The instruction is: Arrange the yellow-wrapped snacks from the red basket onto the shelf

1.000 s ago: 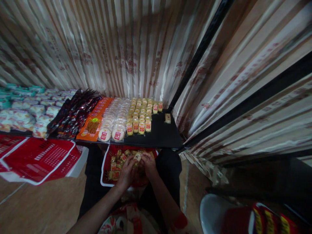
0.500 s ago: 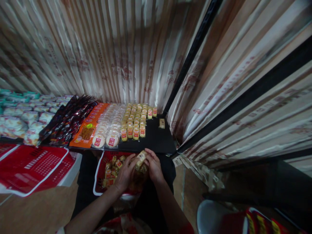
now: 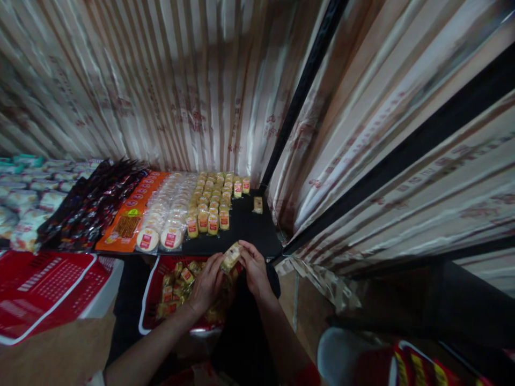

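Note:
Between my two hands is a small wrapped snack cake (image 3: 231, 257), pale yellow in clear plastic, tilted and just off the shelf's front edge. My left hand (image 3: 208, 283) grips its left end, and my right hand (image 3: 253, 266) pinches the right end. Under my left hand, a red basket with a white rim (image 3: 147, 300) holds many similar yellow packs (image 3: 177, 284). On the black shelf (image 3: 251, 236) stand rows of yellow packs (image 3: 213, 221) with red labels. One pack (image 3: 258, 205) lies apart at the shelf's right end.
Left along the shelf lie round white crackers (image 3: 171, 237), an orange snack bag (image 3: 127, 225), dark packets (image 3: 86, 209) and white packets (image 3: 30, 230). A red basket (image 3: 48, 289) stands lower left. A black post (image 3: 300, 102) rises at the shelf's right, before striped curtains (image 3: 193, 80). A pale stool (image 3: 338, 354) is lower right.
The view has shifted a little to the right, so the shelf appears further left. Both hands still hold the snack cake, which now shows more of its length between them.

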`<action>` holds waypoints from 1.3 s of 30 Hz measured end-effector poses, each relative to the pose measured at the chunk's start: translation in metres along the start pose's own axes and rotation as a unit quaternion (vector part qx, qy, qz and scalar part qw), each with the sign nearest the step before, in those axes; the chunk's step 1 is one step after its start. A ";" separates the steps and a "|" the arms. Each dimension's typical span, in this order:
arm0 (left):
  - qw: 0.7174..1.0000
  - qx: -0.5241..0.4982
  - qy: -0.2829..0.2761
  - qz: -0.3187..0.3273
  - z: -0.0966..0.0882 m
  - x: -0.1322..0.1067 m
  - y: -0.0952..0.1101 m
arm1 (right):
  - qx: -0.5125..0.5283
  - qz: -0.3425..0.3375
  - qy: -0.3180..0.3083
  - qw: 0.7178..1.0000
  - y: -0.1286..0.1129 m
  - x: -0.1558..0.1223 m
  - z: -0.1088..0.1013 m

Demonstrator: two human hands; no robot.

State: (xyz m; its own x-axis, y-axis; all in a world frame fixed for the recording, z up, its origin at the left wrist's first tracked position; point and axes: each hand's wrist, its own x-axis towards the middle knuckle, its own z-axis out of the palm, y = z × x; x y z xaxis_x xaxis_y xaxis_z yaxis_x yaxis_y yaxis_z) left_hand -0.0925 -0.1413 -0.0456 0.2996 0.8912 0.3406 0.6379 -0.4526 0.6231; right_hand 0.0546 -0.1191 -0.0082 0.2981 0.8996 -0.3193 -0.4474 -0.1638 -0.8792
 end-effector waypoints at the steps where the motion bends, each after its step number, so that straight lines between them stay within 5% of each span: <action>1: 1.000 -0.006 0.006 -0.003 0.001 0.002 0.000 | -0.003 -0.001 -0.002 1.000 0.000 0.001 -0.001; 9: 0.996 -0.075 0.039 0.000 -0.007 0.026 0.008 | -0.011 0.007 -0.053 0.999 0.001 0.007 -0.007; 14: 0.994 -0.099 0.036 -0.004 -0.014 0.048 0.017 | -0.139 -0.044 -0.056 0.988 0.001 0.019 -0.011; 20: 0.993 -0.105 0.038 -0.049 -0.012 0.075 0.024 | -0.285 -0.214 -0.005 0.934 -0.003 0.028 -0.018; 27: 0.989 -0.094 0.008 -0.112 -0.002 0.105 0.034 | -0.373 -0.315 0.009 0.873 -0.009 0.030 -0.018; 34: 0.986 -0.102 -0.004 -0.130 0.014 0.132 0.039 | -0.487 -0.339 0.046 0.804 -0.006 0.052 -0.019; 39: 0.989 -0.078 -0.003 -0.128 0.021 0.145 0.037 | -0.492 -0.306 0.058 0.813 -0.004 0.071 -0.016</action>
State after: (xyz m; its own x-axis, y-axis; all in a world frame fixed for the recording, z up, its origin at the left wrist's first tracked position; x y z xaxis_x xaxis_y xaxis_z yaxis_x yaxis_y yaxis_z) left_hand -0.0101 -0.0279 0.0121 0.1462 0.9773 0.1534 0.5762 -0.2102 0.7898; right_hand 0.0908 -0.0611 -0.0329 0.3128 0.8999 0.3039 0.6894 0.0049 -0.7243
